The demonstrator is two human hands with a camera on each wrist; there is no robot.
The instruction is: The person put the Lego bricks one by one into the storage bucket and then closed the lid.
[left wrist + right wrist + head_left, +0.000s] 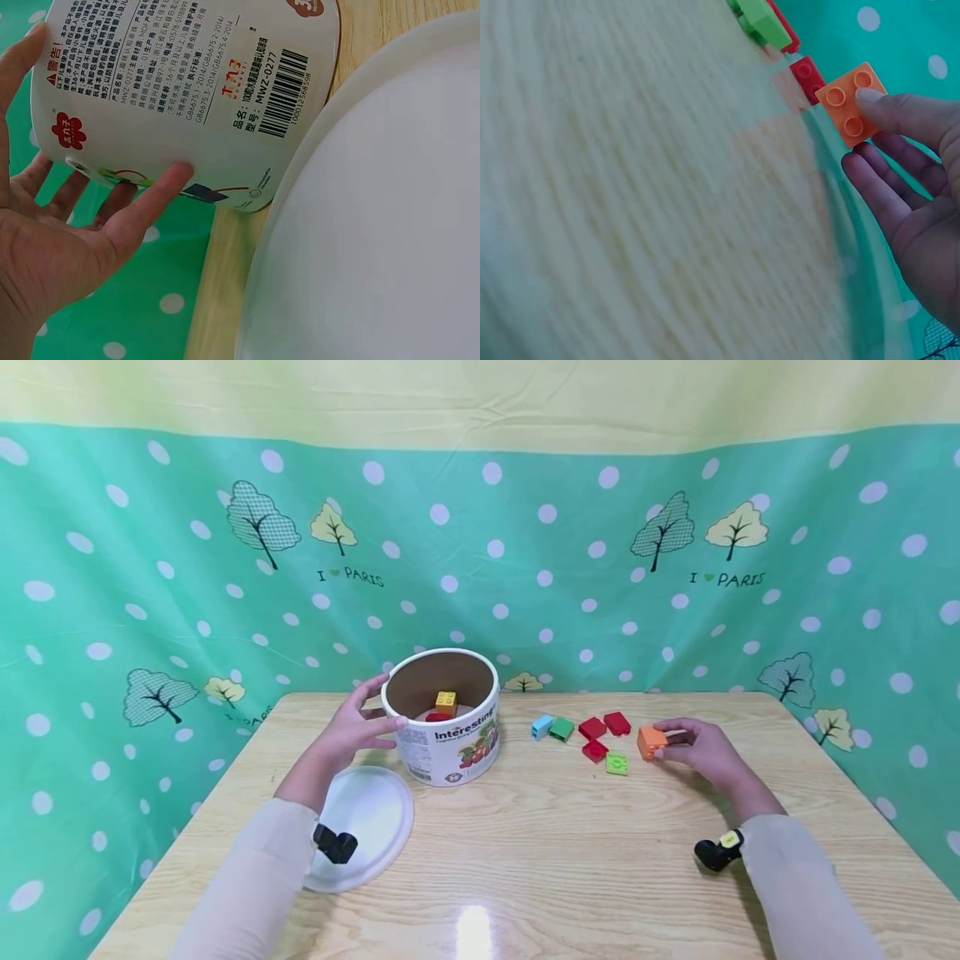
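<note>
Biggest thing here is the polka-dot curtain (pixel 420 568) at the back, then the wood table (pixel 570 860). On it, toward the left, stands a white bucket (pixel 450 752), upright with no lid on. The lid (pixel 367 818) lies flat just beside it, partly under the left forearm.

Left hand (pixel 352 731) has its fingers spread against the bucket's side and rim, not curled tight. Right hand (pixel 701 750) is pinching an orange brick (pixel 649 743) at the right end of the loose pieces; can't tell if it's lifted or touching the wood. Nearby: a light blue brick (pixel 542 727), a green brick (pixel 562 729), three red bricks (pixel 592 728) and a flat lime piece (pixel 617 764).

I'd guess the orange brick is light, stiff plastic, hard to break, maybe a bit slick. Thumb on the studs or two flat sides should be plenty. The bucket looks light too, so steady it by the rim.

Only the head cam sees inside the bucket: a yellow brick (pixel 446 700) and something red. Left wrist makes the barcode label readable; right wrist shows the thumb on the orange brick's studs.
</note>
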